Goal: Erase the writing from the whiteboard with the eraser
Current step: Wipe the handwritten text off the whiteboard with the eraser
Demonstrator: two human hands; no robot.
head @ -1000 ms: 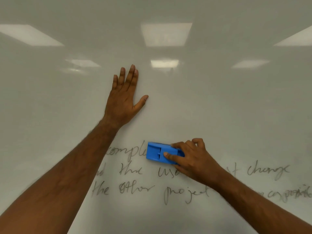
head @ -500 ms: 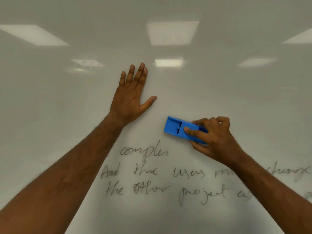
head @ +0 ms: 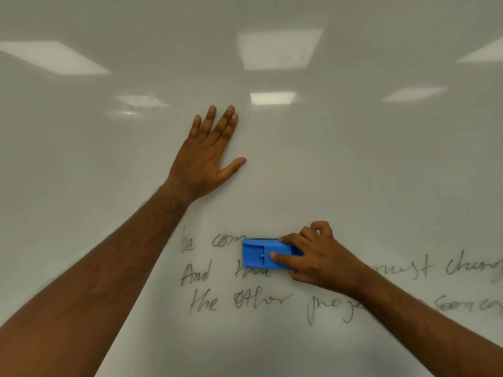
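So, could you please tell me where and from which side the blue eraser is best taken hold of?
Across its long edges, coming from the right end, as the right hand does now. The blue eraser lies flat and lengthwise on the whiteboard, so a grip with fingers on the upper edge and the thumb on its back probably gives even pressure and leaves the left end clear to lead over the writing.

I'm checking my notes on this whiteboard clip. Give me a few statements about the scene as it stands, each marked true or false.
1. The right hand grips the blue eraser. True.
2. The left hand holds a marker. False: it lies flat and open on the whiteboard, holding nothing.
3. The eraser sits over the top line of the writing. True.
4. The whiteboard has been wiped clean. False: three lines of writing remain.
5. The eraser is red. False: it is blue.
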